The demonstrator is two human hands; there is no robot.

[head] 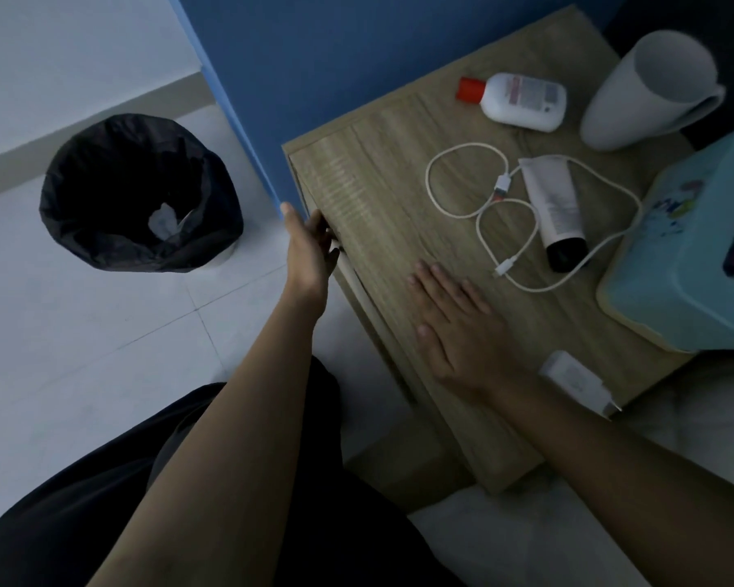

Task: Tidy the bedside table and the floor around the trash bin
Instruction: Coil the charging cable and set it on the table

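Hooking curled fingers over the lip of the drawer front (367,305) at centre frame, the left hand (310,247) gripped it, while the right hand (454,328) lay flat with straight fingers on the bedside table (378,197). The drawer probably slid stiffly, and that lip looked the best hold. At right, the white cable (484,222) seemed light and floppy, best gathered by its loops. The tube (556,209) lay across it. The top was smooth wood-grain. At upper left, the trash bin (140,192) stood on pale floor tiles (81,332) beside a blue wall (314,57).
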